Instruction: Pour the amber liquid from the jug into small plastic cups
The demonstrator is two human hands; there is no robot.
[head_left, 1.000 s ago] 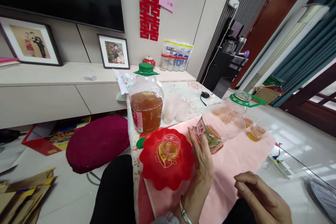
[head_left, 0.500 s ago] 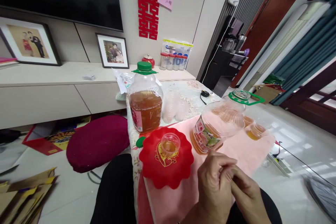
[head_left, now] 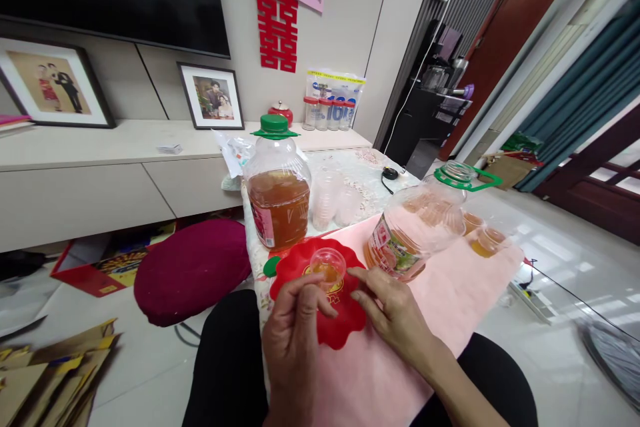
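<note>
A small clear plastic cup (head_left: 329, 259) with some amber drink stands on a red scalloped plate (head_left: 345, 328). My left hand (head_left: 296, 320) hovers over the plate's near left side, fingers bent but apart, with the index fingertip overlapping the cup's lower left. Whether it touches the cup I cannot tell. From the right, my right hand (head_left: 393, 303) reaches over the plate's edge, its fingers apart and tips close to the cup. Just behind it an uncapped big bottle (head_left: 393, 250) with a green handle ring holds a little amber liquid at the bottom.
A fuller capped bottle (head_left: 280, 207) stands behind the plate, with a green cap (head_left: 271, 267) lying near its base. Stacked clear cups (head_left: 326, 203) are on the far tablecloth. Filled cups (head_left: 487, 242) sit on the pink cloth (head_left: 450, 300) at right. A maroon stool (head_left: 193, 273) is at left.
My hands were clasped together in front of the uncapped bottle. They have separated and moved left to either side of the cup on the plate.
</note>
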